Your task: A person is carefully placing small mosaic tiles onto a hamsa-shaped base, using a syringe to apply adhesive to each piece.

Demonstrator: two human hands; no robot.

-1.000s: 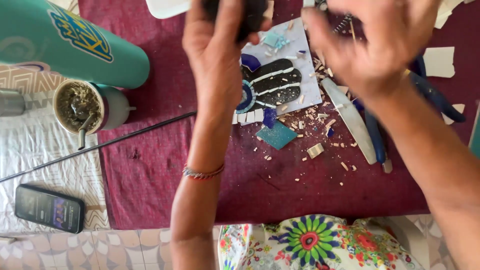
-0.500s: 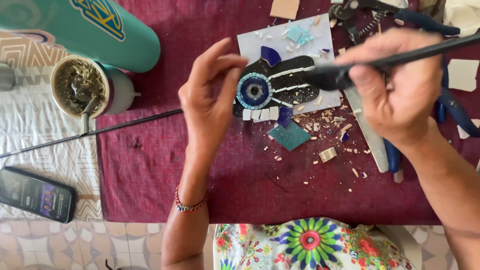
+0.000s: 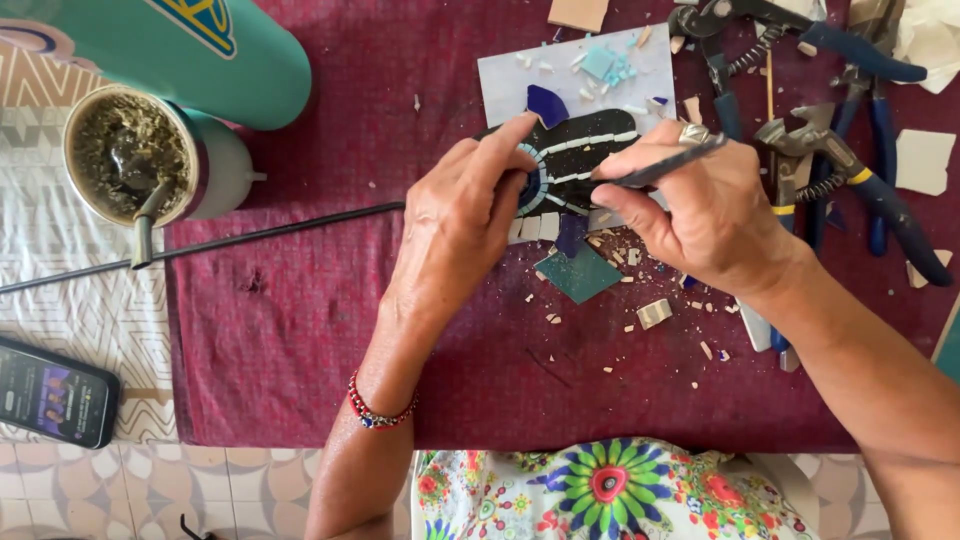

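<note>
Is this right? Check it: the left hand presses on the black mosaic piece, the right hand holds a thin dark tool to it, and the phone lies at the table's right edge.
Not quite. The head view shows the phone at the table's left edge. The left hand does press on the black mosaic piece, and the right hand holds the thin dark tool to it.

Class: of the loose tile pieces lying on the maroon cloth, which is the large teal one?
The diamond-shaped teal piece just below the black mosaic; the other pieces are small pale chips.

place: home craft table | signs: maroon cloth (image 3: 300, 340), blue-handled nippers (image 3: 850, 180), tile chips (image 3: 655, 313), tiled floor (image 3: 200, 490)
</note>
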